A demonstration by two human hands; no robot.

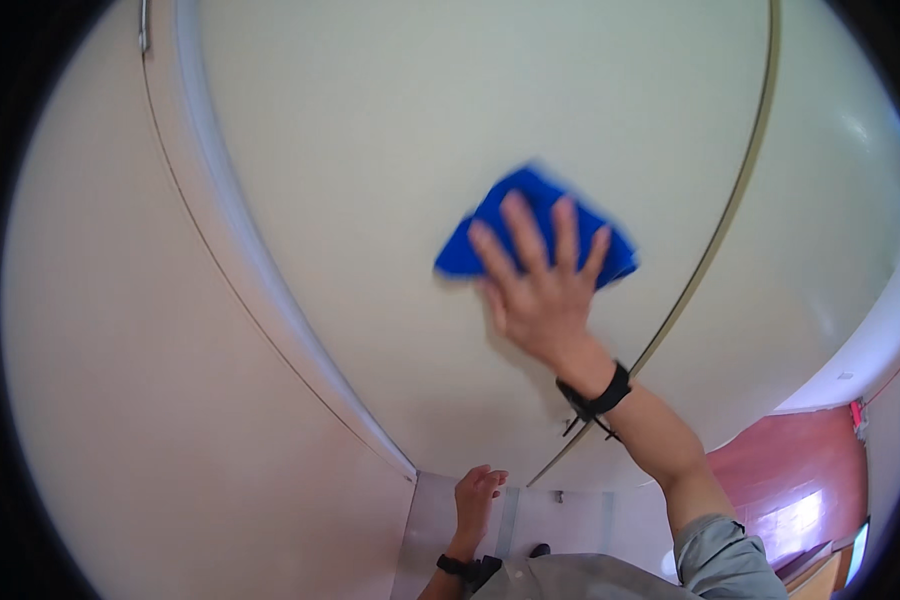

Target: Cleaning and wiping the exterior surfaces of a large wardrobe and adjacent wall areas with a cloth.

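Blue cloth [542, 205] sits against the pale panel [370, 200], left of a dark seam [735, 200]. The person's right hand [545, 305] covers it, grip spread; black band [607, 392] at wrist. Left hand [477, 500]: nearer, low, grip loosely half-spread.

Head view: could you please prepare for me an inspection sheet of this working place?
Surface: pale panel, with a dark seam at its right.
Job's things: blue cloth, slightly blurred, spread under the right hand.
Clutter: nothing seen.
Grippers: bare hands only; right fingers spread on the cloth; left hand lower down, fingers loosely bent, nothing visible in it.
Cables: nothing seen for certain; thin dark ends show by the right black wristband.
Surroundings: beige side panel at left; reddish surface with a bright patch at lower right.
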